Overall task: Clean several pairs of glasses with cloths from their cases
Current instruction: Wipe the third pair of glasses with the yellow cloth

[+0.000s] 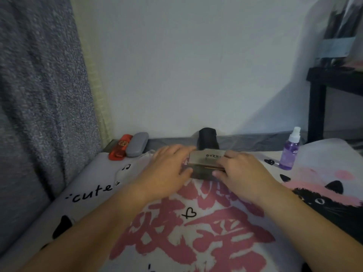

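Both forearms come in from the bottom edge over a printed cloth (188,228) with pink brush marks, a small black heart, the word "cute" and a black cat face at right; can't tell whether a bench or a bed lies under it. Left hand (169,169) grips the left end of a grey-tan glasses case (206,163), fingers curled over its top and thumb on the near side. Right hand (239,171) holds the right end the same way, thumb on the front edge, fingers wrapped over the top. The case sits flat on the cloth, centre frame, lid slightly ajar with a dark seam along the front; printed label on the lid, text too small to read. Just behind it a black case (207,139) stands against the wall. Far left by the wall: a red case (119,149) and a grey case (137,143) side by side, touching. Far right: a purple spray bottle (290,152) with a white nozzle, upright, well apart from the hands. Grey curtain at left, black shelf leg at right.
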The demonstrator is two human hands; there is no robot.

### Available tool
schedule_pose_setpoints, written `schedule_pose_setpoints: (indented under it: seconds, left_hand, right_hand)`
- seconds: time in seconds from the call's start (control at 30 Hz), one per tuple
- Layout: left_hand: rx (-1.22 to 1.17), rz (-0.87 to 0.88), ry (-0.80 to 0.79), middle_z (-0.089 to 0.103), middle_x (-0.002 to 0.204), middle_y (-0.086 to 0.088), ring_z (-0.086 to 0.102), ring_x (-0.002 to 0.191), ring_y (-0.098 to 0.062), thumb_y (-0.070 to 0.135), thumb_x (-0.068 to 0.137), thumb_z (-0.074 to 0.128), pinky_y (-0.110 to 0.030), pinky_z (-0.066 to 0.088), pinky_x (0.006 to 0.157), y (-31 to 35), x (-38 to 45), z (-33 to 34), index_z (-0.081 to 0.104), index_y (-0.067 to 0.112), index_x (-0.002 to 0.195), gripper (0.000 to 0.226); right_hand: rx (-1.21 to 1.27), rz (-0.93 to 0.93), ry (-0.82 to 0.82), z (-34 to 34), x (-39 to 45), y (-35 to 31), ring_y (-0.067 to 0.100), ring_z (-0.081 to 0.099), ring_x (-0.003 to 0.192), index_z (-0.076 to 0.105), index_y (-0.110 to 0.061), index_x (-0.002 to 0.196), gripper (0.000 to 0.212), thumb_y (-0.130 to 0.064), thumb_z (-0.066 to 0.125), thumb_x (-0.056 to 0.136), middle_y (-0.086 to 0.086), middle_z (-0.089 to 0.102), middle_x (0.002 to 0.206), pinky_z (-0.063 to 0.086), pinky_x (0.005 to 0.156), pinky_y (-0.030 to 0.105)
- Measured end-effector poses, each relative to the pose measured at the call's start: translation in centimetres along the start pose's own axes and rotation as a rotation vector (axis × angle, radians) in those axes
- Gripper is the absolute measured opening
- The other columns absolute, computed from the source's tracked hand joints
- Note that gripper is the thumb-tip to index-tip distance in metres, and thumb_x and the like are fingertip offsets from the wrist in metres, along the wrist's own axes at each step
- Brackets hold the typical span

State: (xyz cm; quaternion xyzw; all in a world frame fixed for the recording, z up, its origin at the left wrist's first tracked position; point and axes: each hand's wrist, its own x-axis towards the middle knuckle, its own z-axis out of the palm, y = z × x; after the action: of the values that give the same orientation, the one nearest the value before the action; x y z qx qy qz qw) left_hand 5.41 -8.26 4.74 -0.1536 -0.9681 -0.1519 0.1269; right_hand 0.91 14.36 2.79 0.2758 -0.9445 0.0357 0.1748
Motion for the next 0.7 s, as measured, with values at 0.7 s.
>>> schedule_pose_setpoints:
  seconds: [0.7]
  left_hand:
    - [-1.634, -0.429, 0.415, 0.066, 0.094, -0.003, 0.060, 0.083, -0.016, 0.051, 0.095, 0.050, -0.035, 0.041, 0.083, -7.0, -5.1, -5.6, 0.076, 0.014, 0.108, 0.047]
  right_hand:
    - [1.008, 0.148, 0.320, -1.9, 1.9, -4.6, 0.005, 0.059, 0.073, 0.078, -0.030, 0.089, 0.012, -0.025, 0.069, 0.095, -0.011, 0.062, 0.080, 0.043, 0.070, 0.012]
